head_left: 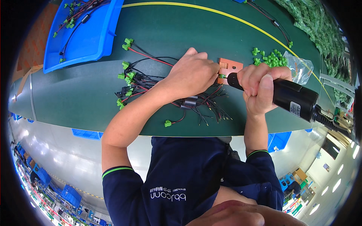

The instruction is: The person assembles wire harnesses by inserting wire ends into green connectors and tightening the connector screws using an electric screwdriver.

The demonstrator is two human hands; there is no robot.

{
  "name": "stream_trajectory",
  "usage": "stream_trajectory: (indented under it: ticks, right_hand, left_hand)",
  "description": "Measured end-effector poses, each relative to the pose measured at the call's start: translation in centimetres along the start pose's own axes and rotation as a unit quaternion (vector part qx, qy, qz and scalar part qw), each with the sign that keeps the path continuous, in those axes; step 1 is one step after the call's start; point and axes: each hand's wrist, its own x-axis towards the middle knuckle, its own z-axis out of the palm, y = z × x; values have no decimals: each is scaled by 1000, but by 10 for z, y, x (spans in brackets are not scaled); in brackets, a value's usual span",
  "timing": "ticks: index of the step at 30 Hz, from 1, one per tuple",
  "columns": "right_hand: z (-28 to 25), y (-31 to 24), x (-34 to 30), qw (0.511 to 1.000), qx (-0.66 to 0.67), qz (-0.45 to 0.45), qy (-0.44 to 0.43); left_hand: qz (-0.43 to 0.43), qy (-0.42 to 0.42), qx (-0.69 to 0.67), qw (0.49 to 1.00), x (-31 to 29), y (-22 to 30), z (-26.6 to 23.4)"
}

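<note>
My right hand (pixel 264 84) is wrapped round a black electric screwdriver (pixel 296 96). Its tip points left and down at a small green connector (pixel 222 76) in an orange fixture block (pixel 233 67). My left hand (pixel 193 71) is closed beside the block's left edge, its fingertips partly hidden. Red and black wires of a wire harness (pixel 152 57) run in under this hand. Below the left wrist lies a bundle of more harnesses (pixel 145 80), with green connectors at the left, a dark cylindrical core (pixel 189 101) and loose wire ends at the right.
A blue tray (pixel 85 45) with finished-looking harnesses stands at the far left. Loose green connectors (pixel 273 58) lie right of the block by a clear plastic bag (pixel 301 67). A large bag of green parts (pixel 316 26) fills the far right corner. The screwdriver's cord (pixel 328 120) trails right.
</note>
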Motion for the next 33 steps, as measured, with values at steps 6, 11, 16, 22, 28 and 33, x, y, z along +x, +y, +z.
stream_trajectory:
  ticks: [6,11,16,22,28,33]
  right_hand:
    - [-2,-1,2,1000,8,9,16]
    - [-6,-5,4,999,29,-23,20]
    - [-6,-1,6,1000,11,-19,12]
    - [-4,3,9,1000,10,16,24]
    - [1,1,8,988,-119,28,97]
    - [5,-8,12,967,-242,-2,75]
  left_hand:
    - [5,6,-2,1000,0,1,0]
    - [4,10,-3,1000,-1,0,0]
    - [6,-5,2,1000,0,0,-1]
    - [19,7,1,1000,0,1,-1]
    - [32,6,13,999,2,4,-5]
    - [60,22,7,998,9,10,-8]
